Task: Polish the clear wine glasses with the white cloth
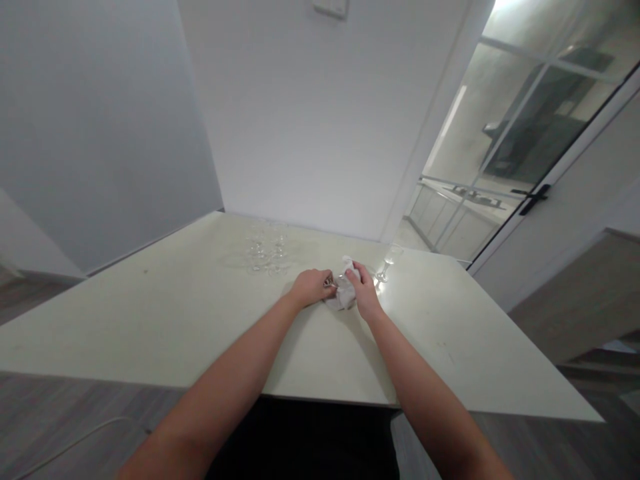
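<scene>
My left hand (311,287) is closed around the lower end of a small clear glass (342,278), which lies tilted between my two hands just above the table. A small dark patterned patch shows by its fingertips; I cannot make out what it is. Pinched in my right hand (366,291) is a crumpled white cloth or tissue (346,297), wrapped about the glass's bowl and hanging below it. Just beyond my right hand, one clear stemmed glass (387,264) stands upright. Farther left, several similar clear glasses (267,252) stand in a close group.
The pale table (150,313) meets a white wall (310,127) at its far side. To the right is a glazed door (500,153) with a black handle (535,199). A cable (85,433) lies on the floor at the lower left.
</scene>
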Demonstrator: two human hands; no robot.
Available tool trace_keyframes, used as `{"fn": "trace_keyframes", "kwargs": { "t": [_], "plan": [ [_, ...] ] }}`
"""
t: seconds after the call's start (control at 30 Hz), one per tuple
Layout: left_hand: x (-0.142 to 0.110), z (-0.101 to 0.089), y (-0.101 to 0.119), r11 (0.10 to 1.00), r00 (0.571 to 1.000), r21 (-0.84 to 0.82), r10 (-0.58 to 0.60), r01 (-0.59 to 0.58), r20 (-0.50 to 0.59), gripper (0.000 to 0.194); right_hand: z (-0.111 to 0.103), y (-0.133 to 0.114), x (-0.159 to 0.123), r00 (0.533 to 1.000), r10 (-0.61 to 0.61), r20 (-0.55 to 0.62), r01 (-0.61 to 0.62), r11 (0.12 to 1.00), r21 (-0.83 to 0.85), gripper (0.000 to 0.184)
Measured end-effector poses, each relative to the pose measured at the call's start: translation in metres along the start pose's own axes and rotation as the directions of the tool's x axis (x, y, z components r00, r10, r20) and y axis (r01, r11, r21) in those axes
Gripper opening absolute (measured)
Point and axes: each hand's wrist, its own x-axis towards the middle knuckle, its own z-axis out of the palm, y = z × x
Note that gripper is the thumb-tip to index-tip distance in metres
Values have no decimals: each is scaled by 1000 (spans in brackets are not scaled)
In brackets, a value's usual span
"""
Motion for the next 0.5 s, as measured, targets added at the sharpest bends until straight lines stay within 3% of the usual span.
{"fn": "trace_keyframes", "kwargs": {
  "t": [0.23,0.5],
  "plan": [
    [-1,0,1,998,999,57,31,-33,27,33,-1,1,-1,999,45,27,-41,993,-110,40],
    [-5,-5,3,983,984,42,178,-179,26,60,-3,8,1,984,179,-23,-180,982,-57,38]
  ]
}}
